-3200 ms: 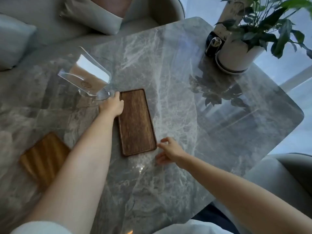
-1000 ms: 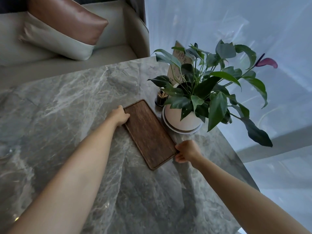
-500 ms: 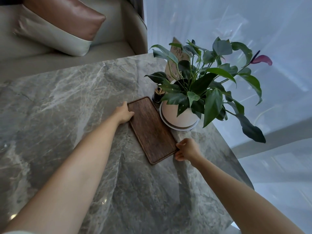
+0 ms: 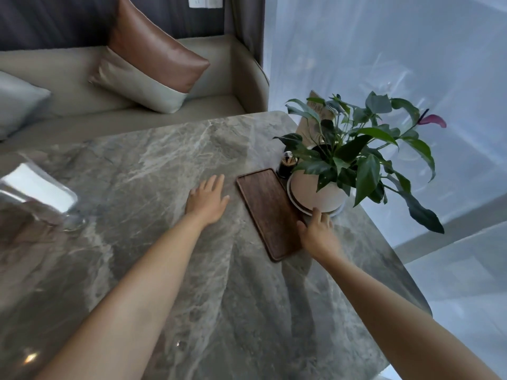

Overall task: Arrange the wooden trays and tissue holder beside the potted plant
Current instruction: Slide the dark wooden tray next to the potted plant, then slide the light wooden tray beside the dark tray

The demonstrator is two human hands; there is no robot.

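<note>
A dark wooden tray (image 4: 269,212) lies flat on the marble table (image 4: 153,165), its long right edge against the saucer of the potted plant (image 4: 318,193). My left hand (image 4: 207,200) hovers open just left of the tray, fingers spread, touching nothing. My right hand (image 4: 317,231) rests open at the tray's near right edge, fingertips by the plant's saucer. A clear acrylic tissue holder (image 4: 38,196) stands at the far left of the table, blurred. The lighter wooden tray is out of view.
A small dark jar (image 4: 286,165) and a brown paper card (image 4: 310,127) stand behind the plant. A grey sofa (image 4: 68,78) with a brown-and-grey cushion (image 4: 153,72) runs behind the table. The table's rounded right edge drops off near the plant.
Both hands have let go of the dark tray, which now rests beside the plant pot. My left hand opened and drew back to the left.
</note>
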